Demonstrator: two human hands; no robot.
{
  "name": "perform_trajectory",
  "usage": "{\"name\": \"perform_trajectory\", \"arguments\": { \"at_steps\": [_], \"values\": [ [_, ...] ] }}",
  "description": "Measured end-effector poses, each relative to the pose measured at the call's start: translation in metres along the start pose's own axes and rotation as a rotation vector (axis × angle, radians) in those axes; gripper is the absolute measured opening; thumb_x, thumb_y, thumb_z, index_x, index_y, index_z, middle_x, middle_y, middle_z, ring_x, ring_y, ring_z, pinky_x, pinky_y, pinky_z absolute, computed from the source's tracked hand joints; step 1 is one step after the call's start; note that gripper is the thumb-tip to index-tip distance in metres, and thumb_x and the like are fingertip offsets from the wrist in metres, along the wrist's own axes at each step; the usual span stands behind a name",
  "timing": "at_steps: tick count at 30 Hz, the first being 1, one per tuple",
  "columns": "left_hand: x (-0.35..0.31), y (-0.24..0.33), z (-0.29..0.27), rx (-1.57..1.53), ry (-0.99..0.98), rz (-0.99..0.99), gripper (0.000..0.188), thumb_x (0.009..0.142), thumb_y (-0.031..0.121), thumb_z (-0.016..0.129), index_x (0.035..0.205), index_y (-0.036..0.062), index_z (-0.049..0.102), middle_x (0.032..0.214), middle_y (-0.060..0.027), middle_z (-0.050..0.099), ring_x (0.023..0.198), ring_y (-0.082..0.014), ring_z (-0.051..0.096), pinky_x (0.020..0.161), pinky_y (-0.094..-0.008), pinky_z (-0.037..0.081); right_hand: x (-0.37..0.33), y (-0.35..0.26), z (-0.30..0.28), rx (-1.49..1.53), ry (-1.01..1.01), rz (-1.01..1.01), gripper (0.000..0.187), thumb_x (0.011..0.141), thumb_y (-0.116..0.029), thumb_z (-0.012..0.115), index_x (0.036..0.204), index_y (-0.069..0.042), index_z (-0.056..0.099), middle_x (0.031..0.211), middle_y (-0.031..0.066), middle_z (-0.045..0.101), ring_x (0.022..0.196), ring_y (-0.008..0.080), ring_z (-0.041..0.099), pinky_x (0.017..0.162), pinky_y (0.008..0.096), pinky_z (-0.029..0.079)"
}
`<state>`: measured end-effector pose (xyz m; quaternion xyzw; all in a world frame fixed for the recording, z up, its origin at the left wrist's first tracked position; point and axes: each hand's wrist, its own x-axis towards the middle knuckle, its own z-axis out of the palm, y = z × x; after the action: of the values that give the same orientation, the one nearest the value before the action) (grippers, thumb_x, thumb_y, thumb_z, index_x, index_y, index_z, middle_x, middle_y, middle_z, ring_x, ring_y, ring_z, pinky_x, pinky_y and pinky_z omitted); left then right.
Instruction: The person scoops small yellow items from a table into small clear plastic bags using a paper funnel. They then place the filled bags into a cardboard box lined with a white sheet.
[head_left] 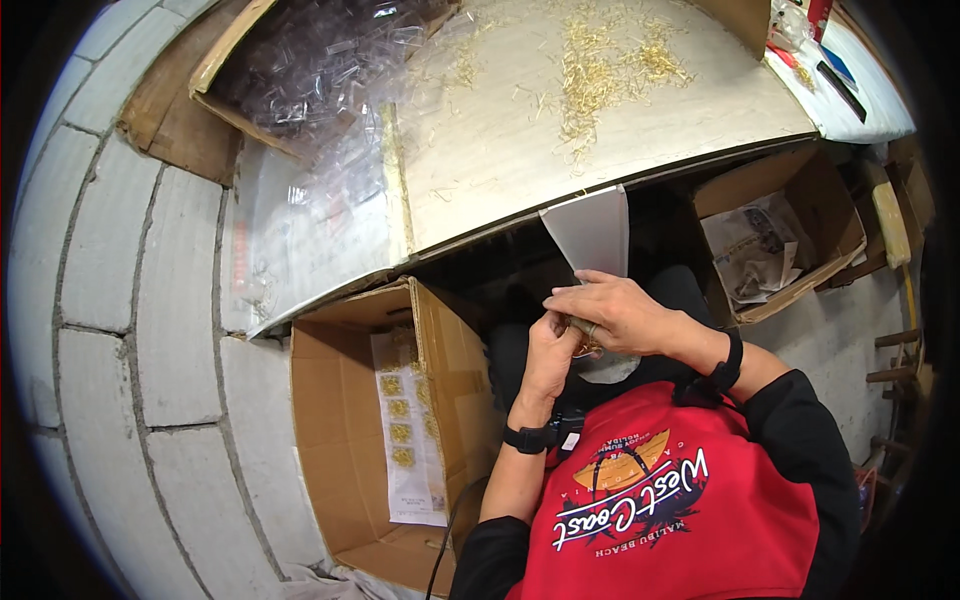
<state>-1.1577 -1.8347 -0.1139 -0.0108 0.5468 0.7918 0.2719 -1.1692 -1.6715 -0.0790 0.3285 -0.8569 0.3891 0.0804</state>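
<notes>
Gold pieces (587, 349) were held, it seemed, between the left hand (548, 355) and the right hand (618, 312); both 2 were curled narrow, but the exact hold could not be told. Gathering was probably in hand; next, a steady grip was called for. Loose pieces (595, 75) on the tabletop (480, 180) were uncountable. Below, 1 white chute (592, 232) and 2 cartons (325, 425) were counted.

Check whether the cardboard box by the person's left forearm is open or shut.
Open: the cardboard box has no cover across its mouth, and a white sheet with small golden clusters shows inside.
</notes>
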Motion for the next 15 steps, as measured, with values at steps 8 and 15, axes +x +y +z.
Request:
{"name": "perform_trajectory", "arguments": {
  "at_steps": [8,15],
  "values": [
    [-0.0033,0.0013,0.0041,0.066,-0.087,-0.081,0.028,0.088,0.014,0.064,0.111,-0.0008,0.055,0.095,-0.0066,0.064,0.079,-0.0136,0.065,0.055,-0.0238,0.054,-0.0023,0.0067,0.0022,0.218,0.103,0.200,0.026,0.076,-0.001,0.066,0.101,-0.001,0.064,0.090,0.0149,0.066,0.085,0.0314,0.064,0.074,0.0373,0.051],
    [-0.0029,-0.0018,0.0036,-0.084,-0.075,-0.088,0.031,0.090,0.015,0.062,0.116,0.0011,0.053,0.097,-0.0061,0.063,0.081,-0.0140,0.065,0.057,-0.0249,0.057,0.0000,0.0004,0.0033,0.141,0.269,0.236,0.023,0.073,0.003,0.066,0.095,-0.001,0.064,0.083,0.0127,0.063,0.078,0.0301,0.062,0.068,0.0360,0.051]
  ]
}}
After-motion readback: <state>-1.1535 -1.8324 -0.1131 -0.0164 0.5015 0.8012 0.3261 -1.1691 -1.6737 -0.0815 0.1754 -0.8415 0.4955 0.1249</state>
